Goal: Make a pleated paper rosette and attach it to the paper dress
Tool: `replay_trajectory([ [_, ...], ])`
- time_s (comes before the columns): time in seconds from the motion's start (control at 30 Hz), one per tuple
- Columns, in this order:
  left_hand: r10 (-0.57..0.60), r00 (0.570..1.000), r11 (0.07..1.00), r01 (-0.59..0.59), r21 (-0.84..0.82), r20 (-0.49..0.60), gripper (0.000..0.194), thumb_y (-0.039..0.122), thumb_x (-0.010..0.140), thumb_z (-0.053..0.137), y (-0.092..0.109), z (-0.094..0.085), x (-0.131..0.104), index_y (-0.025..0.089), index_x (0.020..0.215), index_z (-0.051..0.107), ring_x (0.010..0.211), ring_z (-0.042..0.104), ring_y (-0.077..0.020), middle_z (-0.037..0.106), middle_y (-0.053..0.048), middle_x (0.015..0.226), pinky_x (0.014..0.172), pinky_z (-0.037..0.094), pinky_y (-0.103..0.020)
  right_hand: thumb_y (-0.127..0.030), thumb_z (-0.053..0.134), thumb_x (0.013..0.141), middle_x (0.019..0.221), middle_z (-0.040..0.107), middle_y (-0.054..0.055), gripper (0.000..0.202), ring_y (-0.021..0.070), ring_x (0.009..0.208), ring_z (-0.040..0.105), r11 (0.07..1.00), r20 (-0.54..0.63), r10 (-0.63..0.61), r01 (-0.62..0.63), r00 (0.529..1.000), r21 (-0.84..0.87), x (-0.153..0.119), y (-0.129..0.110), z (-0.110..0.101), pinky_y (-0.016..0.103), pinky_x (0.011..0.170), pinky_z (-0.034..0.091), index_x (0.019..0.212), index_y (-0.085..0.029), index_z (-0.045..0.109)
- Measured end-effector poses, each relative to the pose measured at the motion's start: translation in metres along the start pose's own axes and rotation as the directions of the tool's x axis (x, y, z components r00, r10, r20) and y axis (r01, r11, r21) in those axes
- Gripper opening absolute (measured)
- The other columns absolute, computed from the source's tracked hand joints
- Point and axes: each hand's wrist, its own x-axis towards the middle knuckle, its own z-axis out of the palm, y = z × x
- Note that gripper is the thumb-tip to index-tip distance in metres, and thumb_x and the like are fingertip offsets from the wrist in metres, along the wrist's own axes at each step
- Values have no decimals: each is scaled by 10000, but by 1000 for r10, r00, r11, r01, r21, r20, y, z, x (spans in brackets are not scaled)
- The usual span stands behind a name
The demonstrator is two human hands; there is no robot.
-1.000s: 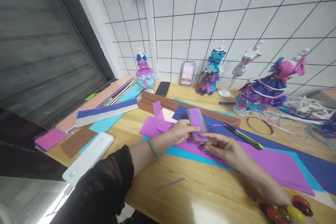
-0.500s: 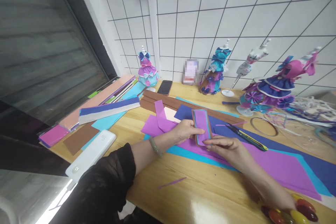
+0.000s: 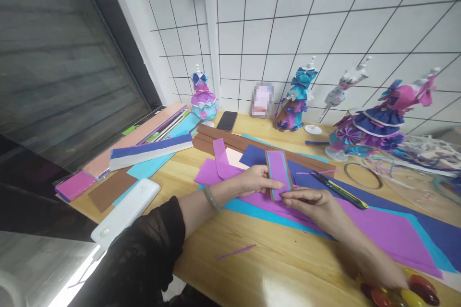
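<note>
Between my hands is a small stack of layered paper strips (image 3: 277,168), purple on top with blue and brown edges showing beneath. My left hand (image 3: 256,180) grips its left side, thumb laid across the purple face. At the lower right corner, my right hand (image 3: 309,201) pinches the stack between thumb and fingers. Larger purple sheets (image 3: 389,230), a light blue sheet (image 3: 266,216) and a dark blue sheet (image 3: 432,225) lie under and around my hands. Just right of the stack, a green and black utility knife (image 3: 340,191) rests on the sheets.
Dressed miniature mannequins (image 3: 204,98) stand along the wall, with a bare white one (image 3: 347,81) among them. A black phone (image 3: 227,121), brown strips (image 3: 230,141), a white lamp bar (image 3: 126,208) and a wire ring (image 3: 363,175) lie about. A purple scrap (image 3: 236,252) is near the front edge.
Both hands keep hold of the paper stack in almost the same pose. The whole view has shifted very slightly; nothing else visibly differs.
</note>
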Motion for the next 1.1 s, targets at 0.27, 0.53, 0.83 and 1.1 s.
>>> replay_trajectory([
  [0.27,32,999,995,-32,94,1,302,298,552,729,2,1,-1,109,717,563,525,546,-97,587,-15,612,526,417,-238,-428,682,624,827,697,56,271,202,724,624,998,27,45,-47,999,52,0,2,1,329,666,507,790,-216,716],
  [0.53,20,1000,996,-18,92,-12,307,294,549,731,8,5,-4,97,723,574,553,532,-92,587,-26,633,524,389,-220,-433,679,631,827,703,63,308,214,761,629,989,44,88,-92,995,112,1,4,0,348,699,503,824,-194,695],
  [0.83,22,996,992,-32,121,86,320,202,541,727,11,1,-5,107,811,583,605,513,-84,572,-15,700,581,394,-224,-462,667,630,827,705,67,306,221,755,628,996,24,64,-65,998,67,0,-2,-1,356,719,496,780,-198,702],
  [1.1,13,994,991,-27,134,106,343,183,523,731,14,1,-8,109,832,602,697,543,-120,603,-39,774,666,415,-252,-512,624,653,808,696,74,358,205,728,612,995,45,76,-79,996,58,-1,-7,-2,337,700,489,796,-192,694],
])
